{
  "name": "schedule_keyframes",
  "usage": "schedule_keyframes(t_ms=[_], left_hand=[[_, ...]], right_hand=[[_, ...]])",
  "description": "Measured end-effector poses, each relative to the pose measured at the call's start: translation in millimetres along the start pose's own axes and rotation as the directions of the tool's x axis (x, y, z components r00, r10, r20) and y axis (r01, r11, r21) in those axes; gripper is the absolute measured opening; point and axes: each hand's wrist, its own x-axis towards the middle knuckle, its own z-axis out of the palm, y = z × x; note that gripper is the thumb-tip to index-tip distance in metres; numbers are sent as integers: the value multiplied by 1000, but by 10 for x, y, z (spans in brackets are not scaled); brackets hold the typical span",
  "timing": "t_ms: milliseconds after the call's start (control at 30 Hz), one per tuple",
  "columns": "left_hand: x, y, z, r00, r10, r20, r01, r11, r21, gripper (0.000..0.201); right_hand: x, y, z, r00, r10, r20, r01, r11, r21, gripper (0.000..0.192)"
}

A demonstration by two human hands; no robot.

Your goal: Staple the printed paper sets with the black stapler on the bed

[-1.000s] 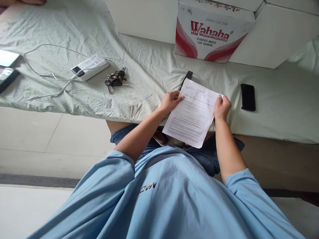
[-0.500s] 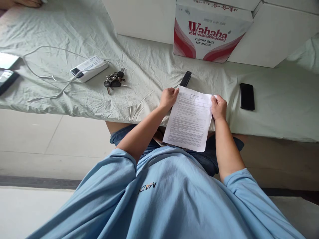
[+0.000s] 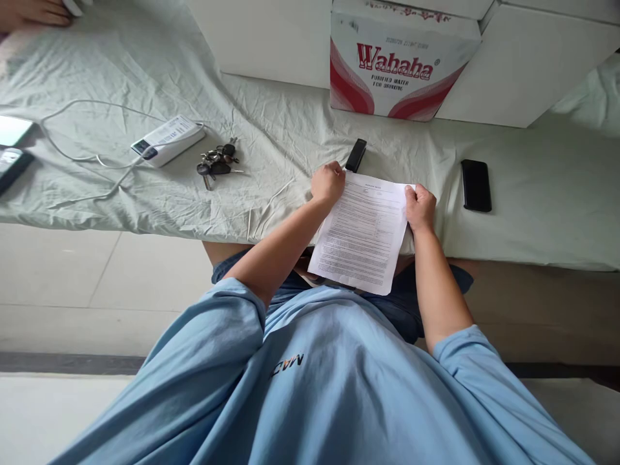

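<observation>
Left hand point(image 3: 328, 184) and right hand point(image 3: 419, 206) pinch the top corners of a white printed paper sheet point(image 3: 362, 232); a small black rectangular device point(image 3: 356, 155) lies just beyond on the pale green bedsheet point(image 3: 271, 148).

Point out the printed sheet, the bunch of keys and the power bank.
printed sheet point(image 3: 363, 236): head view, middle of the page of text.
bunch of keys point(image 3: 216, 163): head view, centre of the cluster.
power bank point(image 3: 169, 139): head view, its labelled top face.

The carton point(image 3: 404, 61) reads "Wahaha" and "purified water for drinking". The printing on the sheet of paper point(image 3: 361, 236) is too small to read.
</observation>
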Motion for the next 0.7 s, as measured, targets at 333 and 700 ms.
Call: schedule_keyframes(t_ms=[333, 700], left_hand=[[285, -22, 46, 999, 21, 49, -20, 1000, -13, 29], [336, -46, 235, 1000, -3, 31, 7, 993, -114, 26]], right_hand=[[10, 27, 9, 1000, -5, -5, 5, 1000, 17, 47], [405, 150, -175, 987, 24, 162, -35, 997, 68, 49]])
